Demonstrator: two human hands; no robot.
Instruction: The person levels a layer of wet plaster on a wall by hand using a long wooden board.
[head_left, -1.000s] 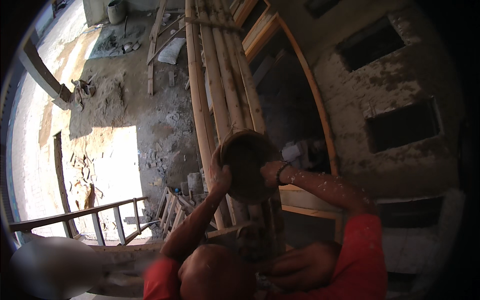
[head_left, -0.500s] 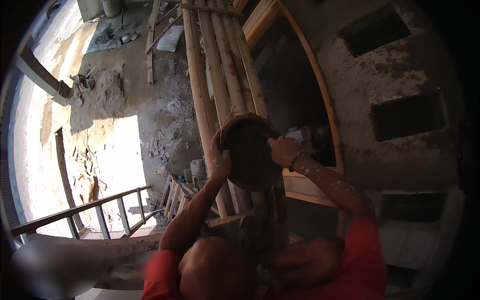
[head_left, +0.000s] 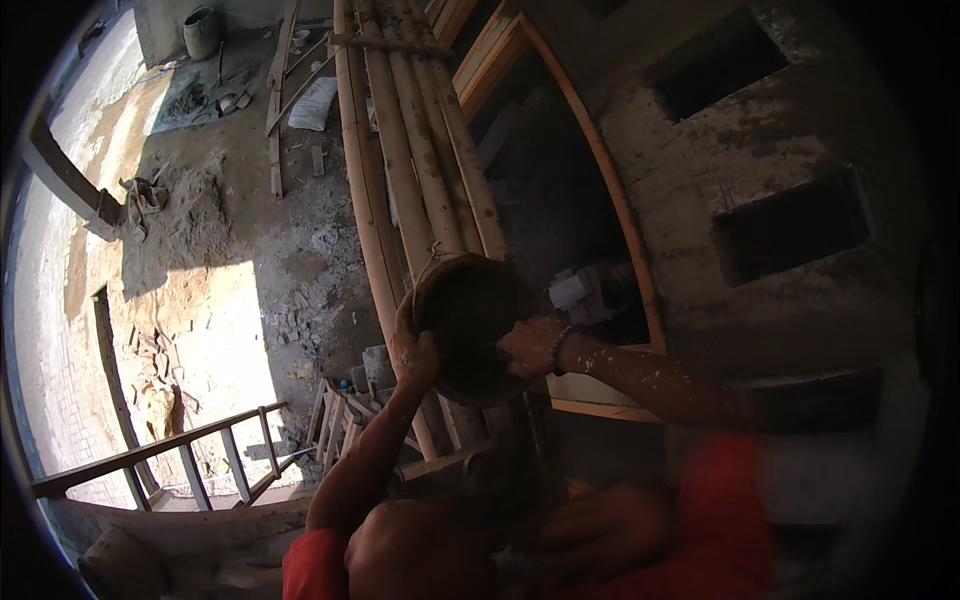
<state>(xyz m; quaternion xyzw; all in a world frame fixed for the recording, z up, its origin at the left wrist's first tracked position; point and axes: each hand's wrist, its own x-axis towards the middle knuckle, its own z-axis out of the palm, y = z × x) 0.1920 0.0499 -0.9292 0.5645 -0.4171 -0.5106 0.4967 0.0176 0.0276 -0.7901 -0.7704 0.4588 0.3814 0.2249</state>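
Note:
A dark round bucket [head_left: 462,300] stands on the bamboo poles in front of me, its inside in deep shadow. At its left rim my left hand [head_left: 413,358] is closed, thumb toward the inside and fingers round the outer wall. My right hand [head_left: 532,346], with a beaded bracelet at the wrist, is over the right part of the bucket's mouth. Its fingers are curled together; whatever they hold is lost in the dark. Pale splashes dot the right forearm. A thin wire handle [head_left: 430,262] stands at the far left of the rim.
Long bamboo poles [head_left: 400,170] run away from me beneath the bucket. On the right are an orange wooden frame [head_left: 600,150] and a rough wall with dark rectangular openings [head_left: 795,230]. Far below left lie rubble, planks and a white sack [head_left: 313,104]; a ladder [head_left: 190,460] is nearer.
My right hand has shifted toward me and slightly left over the bucket's mouth. The whole view has swung a little; my left hand keeps its place on the rim.

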